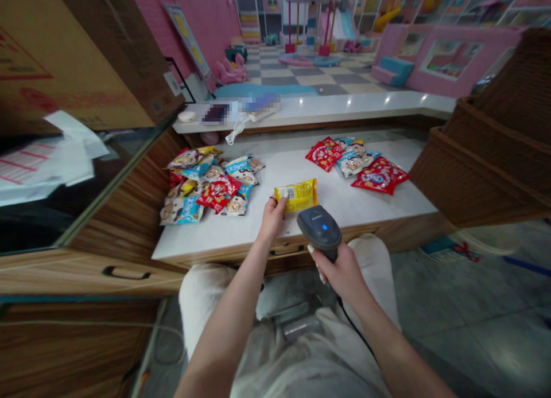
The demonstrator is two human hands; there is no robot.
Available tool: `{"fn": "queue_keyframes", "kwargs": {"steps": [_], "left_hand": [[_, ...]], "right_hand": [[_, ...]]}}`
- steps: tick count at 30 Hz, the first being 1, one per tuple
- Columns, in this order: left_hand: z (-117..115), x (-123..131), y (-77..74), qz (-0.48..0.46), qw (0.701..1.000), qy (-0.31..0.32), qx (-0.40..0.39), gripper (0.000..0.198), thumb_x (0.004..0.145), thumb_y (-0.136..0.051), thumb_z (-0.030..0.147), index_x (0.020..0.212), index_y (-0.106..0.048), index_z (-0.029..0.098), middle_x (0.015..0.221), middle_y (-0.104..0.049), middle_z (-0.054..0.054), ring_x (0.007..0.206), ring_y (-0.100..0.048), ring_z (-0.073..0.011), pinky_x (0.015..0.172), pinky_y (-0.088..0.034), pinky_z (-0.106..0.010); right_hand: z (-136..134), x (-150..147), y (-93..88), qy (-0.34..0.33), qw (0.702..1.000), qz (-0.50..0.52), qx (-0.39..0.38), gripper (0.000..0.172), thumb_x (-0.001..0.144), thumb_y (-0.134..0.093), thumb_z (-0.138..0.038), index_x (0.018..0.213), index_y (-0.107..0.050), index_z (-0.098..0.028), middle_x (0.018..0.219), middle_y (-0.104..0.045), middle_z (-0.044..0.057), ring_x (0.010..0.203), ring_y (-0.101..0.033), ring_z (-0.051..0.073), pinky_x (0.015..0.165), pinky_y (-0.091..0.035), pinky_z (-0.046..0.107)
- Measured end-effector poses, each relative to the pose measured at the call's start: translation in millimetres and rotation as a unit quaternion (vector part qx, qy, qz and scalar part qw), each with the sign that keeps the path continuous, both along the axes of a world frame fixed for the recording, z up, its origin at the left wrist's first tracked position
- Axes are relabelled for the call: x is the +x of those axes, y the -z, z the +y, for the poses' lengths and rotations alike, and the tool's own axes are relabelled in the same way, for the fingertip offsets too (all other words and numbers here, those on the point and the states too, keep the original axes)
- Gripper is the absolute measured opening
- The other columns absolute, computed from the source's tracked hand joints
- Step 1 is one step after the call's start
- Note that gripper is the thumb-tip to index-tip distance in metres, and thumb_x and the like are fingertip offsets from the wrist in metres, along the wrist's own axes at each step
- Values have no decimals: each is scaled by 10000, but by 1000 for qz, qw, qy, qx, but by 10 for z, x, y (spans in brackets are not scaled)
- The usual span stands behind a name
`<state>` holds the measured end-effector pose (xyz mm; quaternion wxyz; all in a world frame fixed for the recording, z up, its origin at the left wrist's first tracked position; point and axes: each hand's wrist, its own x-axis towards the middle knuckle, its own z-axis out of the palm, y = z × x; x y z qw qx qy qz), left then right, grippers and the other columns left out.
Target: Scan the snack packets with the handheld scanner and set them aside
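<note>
My left hand (272,218) pinches the left end of a yellow snack packet (298,195) and holds it just above the white counter (301,174). My right hand (340,270) is wrapped round the grip of a dark grey barcode scanner (319,229) with a blue light on top. The scanner's head sits right below the packet. A black cable runs down from the scanner past my right wrist.
A heap of several snack packets (209,186) lies at the counter's left, and a smaller group of red and blue packets (357,163) lies at the right. Wicker baskets (482,151) stand on the right. A drawer handle (126,272) shows in the wooden cabinet at left.
</note>
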<state>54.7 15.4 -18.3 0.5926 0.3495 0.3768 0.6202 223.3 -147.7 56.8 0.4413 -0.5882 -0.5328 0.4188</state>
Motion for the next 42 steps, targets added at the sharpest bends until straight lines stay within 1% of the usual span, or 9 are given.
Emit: {"fn": "queue_keyframes", "kwargs": {"steps": [6,15,25,30,33,35,38,40,42], "left_hand": [[-24,-1,-41,7,1000,-11,-8,600,761,-986,639,1141,-756,236,1192,-890,-94,1328,-799,-354,1183,-618,-500],[-5,24,-22,-9,1000,-26,-3,529,774,-959,612,1083,-765,228,1196,-889,-103,1408,-751,-393,1208,-606,-508],[-8,1,-48,-1,999,-28,-17,574,736,-973,670,1049,-730,255,1134,-874,-77,1304,-786,-342,1146,-606,-470],[-10,14,-35,4,999,-29,-34,553,743,-948,640,1076,-711,269,1143,-863,-83,1298,-782,-344,1107,-614,-469],[51,-55,-130,12,997,-49,-51,504,748,-925,565,1097,-711,271,1123,-853,-70,1267,-792,-339,1082,-625,-472],[140,-188,-287,45,996,-76,-13,455,804,-890,508,1151,-732,260,1162,-848,-74,1292,-778,-338,1134,-605,-482],[327,-545,-612,202,962,-160,95,399,941,-799,397,1288,-748,208,1361,-814,-115,1394,-710,-343,1285,-499,-509],[463,-842,-799,380,890,-189,168,425,996,-731,291,1400,-717,160,1552,-725,-157,1489,-630,-365,1371,-385,-557],[582,-1113,-901,507,824,-188,170,385,984,-742,276,1343,-730,139,1620,-669,-189,1562,-562,-419,1405,-312,-607]], "right_hand": [[9,4,-12,-1,1000,-5,2,267,842,-734,-514,730,-622,-300,470,-602,6,543,-731,280,437,-475,285],[3,7,-31,-4,1000,-6,-2,289,847,-722,-525,701,-596,-309,454,-570,-10,457,-652,236,418,-445,278],[-8,-9,-20,2,1000,7,-12,280,833,-732,-526,718,-610,-301,467,-577,-19,403,-600,220,414,-455,296],[-17,31,21,7,1000,6,-5,288,839,-753,-535,736,-640,-291,483,-595,-12,440,-641,234,410,-455,289],[-18,90,46,4,1000,0,-8,304,858,-760,-553,750,-662,-286,474,-598,-8,489,-685,249,413,-460,277],[-18,125,66,7,1000,0,-12,324,865,-766,-576,755,-667,-287,467,-591,-11,487,-684,248,408,-462,276],[-19,151,104,18,1000,12,-20,347,858,-779,-597,769,-669,-280,472,-591,-20,436,-644,229,408,-471,287],[-19,156,131,23,999,23,-24,353,852,-789,-594,781,-662,-273,475,-588,-31,399,-607,208,414,-475,289],[-14,158,152,30,999,31,-25,357,849,-798,-590,784,-649,-272,477,-580,-42,379,-578,190,409,-465,284]]}}
